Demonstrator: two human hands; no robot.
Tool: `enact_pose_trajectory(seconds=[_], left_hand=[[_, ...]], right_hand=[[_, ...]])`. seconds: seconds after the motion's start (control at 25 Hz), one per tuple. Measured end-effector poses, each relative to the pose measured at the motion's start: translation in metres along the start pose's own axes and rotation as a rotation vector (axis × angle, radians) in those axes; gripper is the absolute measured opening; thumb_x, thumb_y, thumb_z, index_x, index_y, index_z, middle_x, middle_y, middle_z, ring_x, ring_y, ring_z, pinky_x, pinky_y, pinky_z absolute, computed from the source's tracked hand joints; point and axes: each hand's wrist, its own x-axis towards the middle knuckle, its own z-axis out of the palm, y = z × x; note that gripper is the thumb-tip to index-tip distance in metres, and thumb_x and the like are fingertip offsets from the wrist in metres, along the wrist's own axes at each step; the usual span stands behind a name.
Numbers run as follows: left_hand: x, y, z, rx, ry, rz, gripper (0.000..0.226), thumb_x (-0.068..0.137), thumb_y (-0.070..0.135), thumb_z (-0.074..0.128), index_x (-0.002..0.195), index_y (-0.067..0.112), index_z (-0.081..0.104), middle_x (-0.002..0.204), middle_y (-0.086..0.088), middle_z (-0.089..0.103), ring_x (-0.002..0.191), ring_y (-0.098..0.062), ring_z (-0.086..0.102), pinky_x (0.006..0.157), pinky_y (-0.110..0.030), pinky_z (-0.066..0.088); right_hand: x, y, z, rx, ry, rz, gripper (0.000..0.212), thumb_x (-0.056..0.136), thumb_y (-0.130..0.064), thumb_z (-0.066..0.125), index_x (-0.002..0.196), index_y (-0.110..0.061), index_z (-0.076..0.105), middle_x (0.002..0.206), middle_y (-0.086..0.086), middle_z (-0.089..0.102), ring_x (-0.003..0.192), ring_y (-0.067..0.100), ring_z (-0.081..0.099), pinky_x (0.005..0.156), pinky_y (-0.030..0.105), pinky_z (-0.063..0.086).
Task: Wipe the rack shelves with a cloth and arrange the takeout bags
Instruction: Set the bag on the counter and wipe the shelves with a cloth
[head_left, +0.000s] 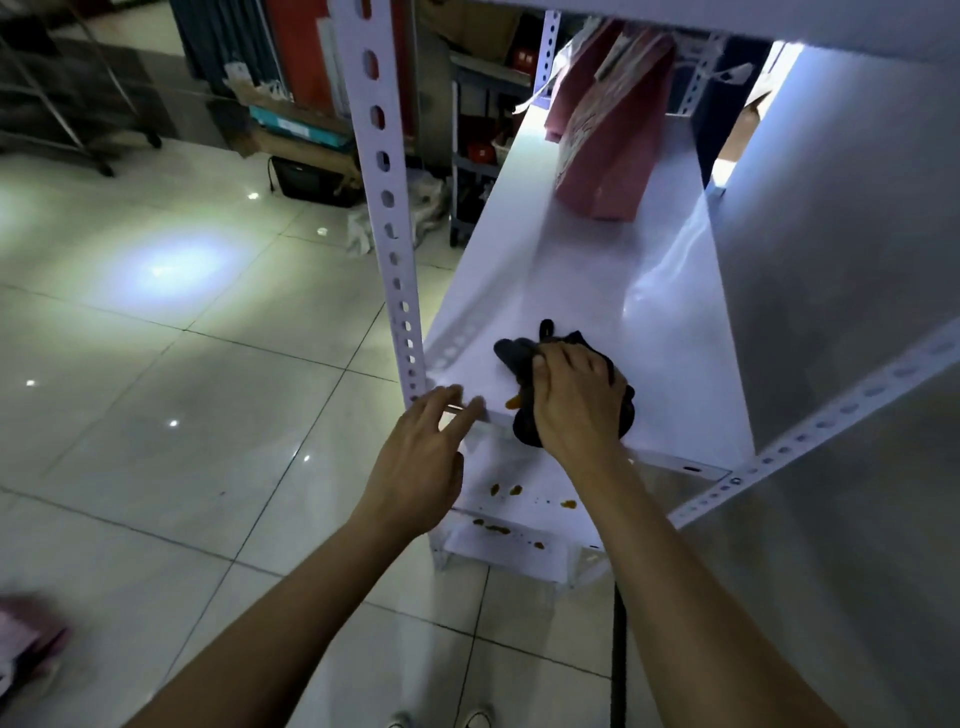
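A dark grey cloth (511, 353) lies bunched on the white rack shelf (587, 291) near its front edge. My right hand (574, 397) rests on top of it with fingers curled into the fabric. My left hand (421, 457) hovers at the shelf's front left corner, fingers straight and spread, beside the perforated upright post (387, 208). Two pink takeout bags (608, 135) stand at the far end of the same shelf. An orange-brown smear (513, 401) shows by the cloth, and more stains (506, 491) dot the lower shelves.
A shelf above overhangs at the top right, and the rack's white side panel (841, 312) closes the right. Glossy floor tiles (182, 338) spread to the left. Boxes and a small cart (478, 156) stand behind the rack. Something pink (26, 644) lies on the floor at lower left.
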Motion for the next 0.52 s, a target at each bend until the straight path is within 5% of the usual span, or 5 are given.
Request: enact_pose_trajectory(seconds=[0.12, 0.2, 0.32, 0.52], left_hand=[[-0.007, 0.003, 0.002, -0.105, 0.029, -0.059, 0.07, 0.077, -0.011, 0.048, 0.145, 0.008, 0.044, 0.144, -0.012, 0.049, 0.128, -0.028, 0.048, 0.1, -0.024, 0.039], [-0.006, 0.005, 0.002, -0.2, 0.077, -0.11, 0.066, 0.075, -0.013, 0.046, 0.138, 0.009, 0.043, 0.13, -0.005, 0.056, 0.114, -0.021, 0.053, 0.081, -0.014, 0.034], [-0.006, 0.008, 0.005, -0.163, 0.067, -0.104, 0.055, 0.078, -0.01, 0.047, 0.131, 0.004, 0.047, 0.125, -0.007, 0.055, 0.107, -0.023, 0.052, 0.075, -0.015, 0.031], [-0.005, 0.01, 0.007, -0.067, 0.03, -0.081, 0.028, 0.081, -0.008, 0.053, 0.107, -0.002, 0.059, 0.145, -0.019, 0.046, 0.131, -0.035, 0.047, 0.094, -0.037, 0.049]], right_hand=[[0.001, -0.018, 0.01, -0.009, -0.014, -0.1, 0.035, 0.105, -0.032, 0.037, 0.128, -0.023, 0.061, 0.136, 0.0, 0.061, 0.131, 0.025, 0.049, 0.109, 0.051, 0.033], [-0.001, -0.028, 0.015, -0.043, -0.01, -0.141, 0.033, 0.104, -0.033, 0.039, 0.124, -0.023, 0.064, 0.132, 0.002, 0.063, 0.128, 0.026, 0.051, 0.106, 0.053, 0.036], [-0.015, -0.031, 0.02, -0.057, 0.022, -0.122, 0.03, 0.103, -0.033, 0.045, 0.121, -0.022, 0.067, 0.128, 0.005, 0.065, 0.125, 0.029, 0.054, 0.103, 0.056, 0.038], [-0.008, -0.02, 0.019, -0.114, -0.028, -0.166, 0.033, 0.103, -0.037, 0.045, 0.127, -0.029, 0.065, 0.132, 0.001, 0.063, 0.129, 0.026, 0.051, 0.106, 0.051, 0.036]])
